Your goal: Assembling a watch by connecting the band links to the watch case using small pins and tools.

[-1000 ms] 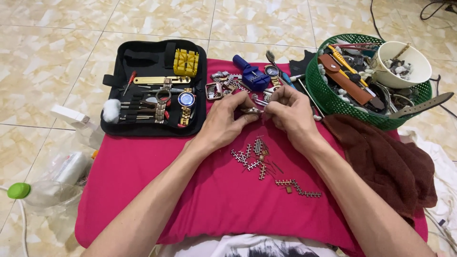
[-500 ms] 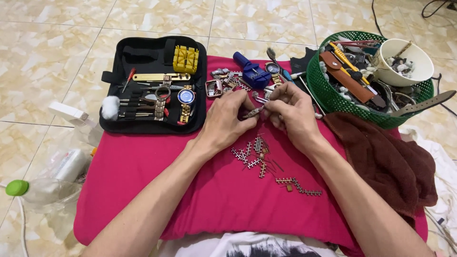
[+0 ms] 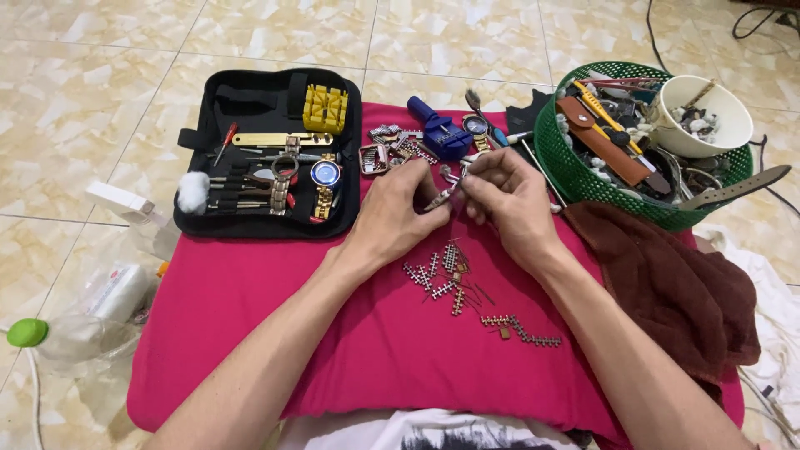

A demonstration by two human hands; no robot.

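Note:
My left hand and my right hand meet over the far part of a red cushion. Together they pinch a small metal watch band piece between their fingertips. Loose metal band links lie on the cushion just below my hands, and a longer link strip lies nearer to me. Beyond my fingers sit a blue link-remover tool and a watch.
A black open tool case with a yellow block, tweezers and watches lies at the left. A green basket with straps, tools and a white bowl stands at the right. A brown towel lies beside it. Plastic bottle at far left.
Both hands stay together over the same spot; the fingers have shifted slightly on the small metal piece. Nothing else has moved.

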